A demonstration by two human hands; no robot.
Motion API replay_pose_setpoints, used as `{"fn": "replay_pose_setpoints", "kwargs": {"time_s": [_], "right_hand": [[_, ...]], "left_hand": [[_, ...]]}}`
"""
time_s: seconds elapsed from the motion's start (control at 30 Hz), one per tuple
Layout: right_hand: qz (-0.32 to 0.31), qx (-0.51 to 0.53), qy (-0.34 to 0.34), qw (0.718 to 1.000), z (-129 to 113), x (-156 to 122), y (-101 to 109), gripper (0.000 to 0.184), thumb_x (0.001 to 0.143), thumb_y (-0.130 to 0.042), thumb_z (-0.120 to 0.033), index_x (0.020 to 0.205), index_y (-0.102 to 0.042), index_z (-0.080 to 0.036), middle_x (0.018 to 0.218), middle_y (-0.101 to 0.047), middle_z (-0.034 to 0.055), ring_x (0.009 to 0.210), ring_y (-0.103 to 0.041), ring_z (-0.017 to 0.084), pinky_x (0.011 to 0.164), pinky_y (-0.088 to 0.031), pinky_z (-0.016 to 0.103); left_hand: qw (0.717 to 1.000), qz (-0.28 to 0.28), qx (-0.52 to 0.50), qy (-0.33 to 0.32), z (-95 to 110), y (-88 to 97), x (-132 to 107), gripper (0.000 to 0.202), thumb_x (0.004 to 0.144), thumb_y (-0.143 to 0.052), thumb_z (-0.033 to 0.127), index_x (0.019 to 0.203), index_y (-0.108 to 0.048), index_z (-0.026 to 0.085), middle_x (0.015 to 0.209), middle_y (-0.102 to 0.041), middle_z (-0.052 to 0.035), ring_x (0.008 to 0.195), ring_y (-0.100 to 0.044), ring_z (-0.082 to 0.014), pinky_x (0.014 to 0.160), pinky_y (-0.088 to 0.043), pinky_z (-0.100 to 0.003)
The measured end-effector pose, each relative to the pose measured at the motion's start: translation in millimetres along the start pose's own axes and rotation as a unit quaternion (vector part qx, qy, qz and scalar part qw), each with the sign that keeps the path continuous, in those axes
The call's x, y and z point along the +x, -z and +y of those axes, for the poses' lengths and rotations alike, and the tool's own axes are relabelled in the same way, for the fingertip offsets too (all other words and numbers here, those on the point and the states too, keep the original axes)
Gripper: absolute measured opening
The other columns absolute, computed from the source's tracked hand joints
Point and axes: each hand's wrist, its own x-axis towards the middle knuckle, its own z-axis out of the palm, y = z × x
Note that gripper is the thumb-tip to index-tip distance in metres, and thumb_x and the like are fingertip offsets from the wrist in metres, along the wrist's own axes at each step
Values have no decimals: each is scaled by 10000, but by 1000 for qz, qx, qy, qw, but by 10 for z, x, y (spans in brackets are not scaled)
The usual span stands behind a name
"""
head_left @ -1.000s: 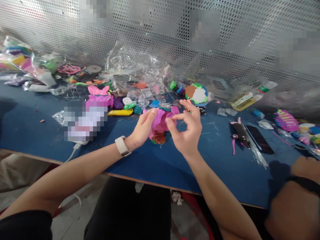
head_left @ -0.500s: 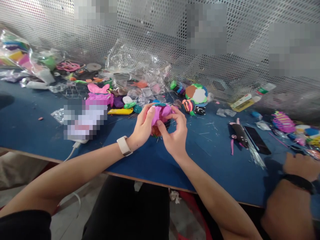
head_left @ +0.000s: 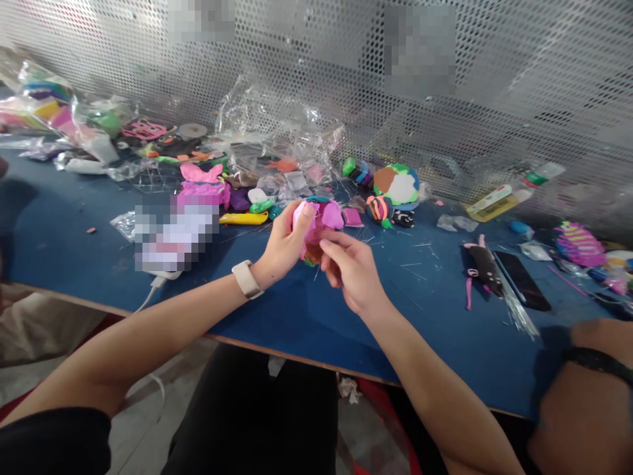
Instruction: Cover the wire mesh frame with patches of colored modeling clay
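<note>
1. At centre frame, above the near part of the blue worktable (head_left: 297,323), both hands meet on one pink modelling-clay lump (head_left: 319,218) that shows orange and green on its underside.
2. Left hand (head_left: 283,245): fingers curled around the lump's left side, thumb tip pressed on its top. Grip closed and bearing the piece. A white wristwatch band (head_left: 246,279) sits on this wrist.
3. Right hand (head_left: 355,276): thumb and forefinger drawn together, pinching the lump's lower right edge. The remaining fingers are folded under the palm.
4. The lump is held clear of the tabletop, just in front of the clutter along the back of the table.
5. Left of centre, a yellow utility knife (head_left: 244,218) lies flat on the table, near the left hand but apart from it.
6. Right of the lump lie a small pink clay slab (head_left: 352,217), an orange-and-black striped clay ball (head_left: 378,209) and a round brown, white and green clay disc (head_left: 397,185).
7. Upper centre, crumpled clear plastic wrap (head_left: 277,128) is piled against the perforated metal screen (head_left: 494,79).
8. Right of frame, a black-and-pink clay figure (head_left: 482,264) lies beside a black phone (head_left: 524,280).
9. Lower right corner, another person's hand (head_left: 601,336) with a black wristband (head_left: 598,361) rests at the table edge, well apart from the lump.
</note>
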Motion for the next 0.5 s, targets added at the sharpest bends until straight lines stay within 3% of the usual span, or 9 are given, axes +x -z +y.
{"fn": "replay_pose_setpoints", "kwargs": {"time_s": [0.1, 0.2, 0.5], "right_hand": [[-38, 108, -53, 992, 28, -54, -101, 426, 882, -908, -583, 1090, -773, -237, 589, -637, -97, 348, -412, 61, 362, -228, 249], [-58, 173, -73, 981, 62, -88, -182, 496, 872, -922, -641, 1125, -723, -265, 599, -641, -123, 323, -411, 62, 351, -243, 256], [-33, 210, -50, 976, 103, -151, -382, 565, 879, -923, -734, 937, -587, -284, 558, -594, -143, 306, -403, 62, 331, -259, 262]], "left_hand": [[1000, 11, 17, -19, 40, 0, -22, 476, 1075, -708, 711, 1106, -768, 240, 1084, -779, -60, 1019, -682, -227, 980, -546, -354], [998, -11, 35, -44, 80, 4, -40, 497, 1113, -646, 698, 1278, -764, 245, 1320, -798, -95, 1218, -720, -262, 1145, -542, -404], [989, -89, 62, -102, 138, 23, -85, 559, 1145, -558, 699, 1425, -733, 248, 1478, -758, -123, 1405, -691, -297, 1290, -472, -441]]}}
